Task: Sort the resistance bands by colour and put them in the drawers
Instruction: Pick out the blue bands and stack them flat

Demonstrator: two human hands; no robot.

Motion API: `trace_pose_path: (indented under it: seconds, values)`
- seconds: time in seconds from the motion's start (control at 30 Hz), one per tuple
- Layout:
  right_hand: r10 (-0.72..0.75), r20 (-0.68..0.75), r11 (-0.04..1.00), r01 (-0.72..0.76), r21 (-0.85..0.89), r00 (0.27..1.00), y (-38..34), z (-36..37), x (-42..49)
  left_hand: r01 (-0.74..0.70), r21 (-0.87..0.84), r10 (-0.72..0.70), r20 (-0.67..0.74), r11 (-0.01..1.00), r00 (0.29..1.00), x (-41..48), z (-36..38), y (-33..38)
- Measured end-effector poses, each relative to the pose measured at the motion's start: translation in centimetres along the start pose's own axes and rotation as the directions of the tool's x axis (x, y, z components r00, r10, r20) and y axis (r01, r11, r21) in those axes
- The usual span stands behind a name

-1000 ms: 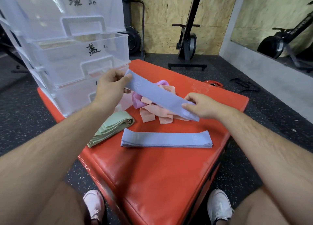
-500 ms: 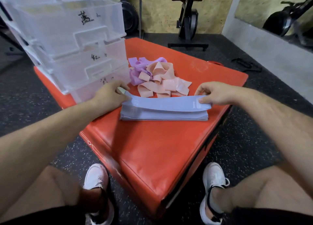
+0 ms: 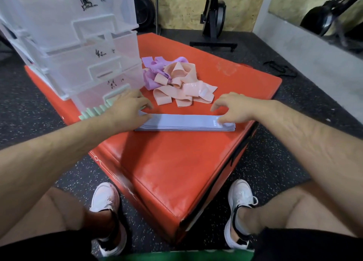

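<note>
A flat stack of blue resistance bands (image 3: 184,123) lies across the red padded box (image 3: 176,166). My left hand (image 3: 127,111) rests on the stack's left end, fingers spread. At the stack's right end my right hand (image 3: 233,108) hovers with fingertips touching, fingers apart. Behind them sits a loose heap of pink bands (image 3: 184,87) and purple bands (image 3: 155,72). Green bands (image 3: 96,110) lie partly hidden under my left wrist. A clear plastic drawer unit (image 3: 78,44) with handwritten labels stands at the back left, its drawers pushed in.
The box is ringed by dark speckled gym floor. An exercise machine (image 3: 213,16) stands behind, and a black strap (image 3: 280,69) lies on the floor at right. My white shoes (image 3: 240,203) are against the box's front corner.
The blue band I held stretched between both hands came down onto the blue stack. Both hands have let go and now rest on the stack's ends.
</note>
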State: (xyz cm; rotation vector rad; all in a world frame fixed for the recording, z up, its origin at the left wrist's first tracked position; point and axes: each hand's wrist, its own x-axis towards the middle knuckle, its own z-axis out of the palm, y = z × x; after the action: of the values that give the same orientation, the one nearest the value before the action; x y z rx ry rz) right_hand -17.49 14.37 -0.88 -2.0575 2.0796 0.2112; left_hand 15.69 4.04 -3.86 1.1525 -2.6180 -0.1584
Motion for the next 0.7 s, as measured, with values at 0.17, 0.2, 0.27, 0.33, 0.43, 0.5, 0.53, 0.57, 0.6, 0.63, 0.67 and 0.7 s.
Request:
trace_pose_path:
  seconds: [0.17, 0.2, 0.27, 0.33, 0.43, 0.5, 0.53, 0.57, 0.6, 0.63, 0.67, 0.7]
  values:
    - [-0.123, 0.044, 0.982, 0.115, 0.152, 0.991, -1.2, 0.7, -0.2, -0.178, 0.001, 0.174, 0.225, 0.984, 0.959, 0.2, 0.6, 1.9]
    - [-0.132, 0.031, 0.979, 0.125, 0.159, 0.991, -1.3, 1.0, -0.1, -0.192, -0.012, 0.189, 0.248, 0.981, 0.95, 0.4, 0.8, 2.1]
    - [-0.144, 0.016, 0.977, 0.14, 0.158, 0.989, -1.6, 1.4, 0.3, -0.197, -0.053, 0.204, 0.287, 0.979, 0.936, 0.9, 1.0, 2.2]
    - [-0.149, 0.016, 0.979, 0.145, 0.142, 0.989, -1.6, 1.4, 0.6, -0.18, -0.095, 0.201, 0.325, 0.979, 0.924, 1.2, 1.2, 2.1]
    - [-0.138, 0.019, 0.983, 0.135, 0.122, 0.99, -1.8, 1.3, 0.6, -0.195, -0.116, 0.223, 0.33, 0.974, 0.917, 1.6, 1.5, 2.2]
    - [-0.129, 0.026, 0.986, 0.125, 0.114, 0.991, -1.8, 1.3, 0.6, -0.207, -0.106, 0.231, 0.332, 0.972, 0.914, 1.8, 1.5, 2.2]
    - [-0.122, 0.039, 0.986, 0.117, 0.119, 0.992, -1.8, 1.3, 0.6, -0.203, -0.1, 0.226, 0.338, 0.974, 0.914, 1.8, 1.6, 2.2]
    - [-0.115, 0.051, 0.984, 0.107, 0.142, 0.992, -1.8, 1.2, 0.5, -0.203, -0.089, 0.222, 0.335, 0.975, 0.916, 1.8, 1.6, 2.3]
    - [-0.101, 0.051, 0.978, 0.09, 0.187, 0.994, -1.7, 0.9, 0.4, -0.209, -0.074, 0.222, 0.322, 0.975, 0.92, 1.8, 1.7, 2.4]
    - [-0.071, 0.032, 0.968, 0.061, 0.242, 0.997, -1.6, 0.4, 0.3, -0.222, -0.057, 0.229, 0.301, 0.973, 0.926, 1.8, 1.8, 2.6]
    - [-0.023, -0.005, 0.956, 0.023, 0.292, 1.0, -1.4, -0.2, 0.1, -0.24, -0.047, 0.243, 0.277, 0.97, 0.93, 1.8, 1.9, 2.9]
    - [0.045, -0.05, 0.946, -0.026, 0.323, 0.998, -1.0, -0.7, -0.1, -0.26, -0.044, 0.263, 0.249, 0.964, 0.932, 1.8, 2.0, 3.3]
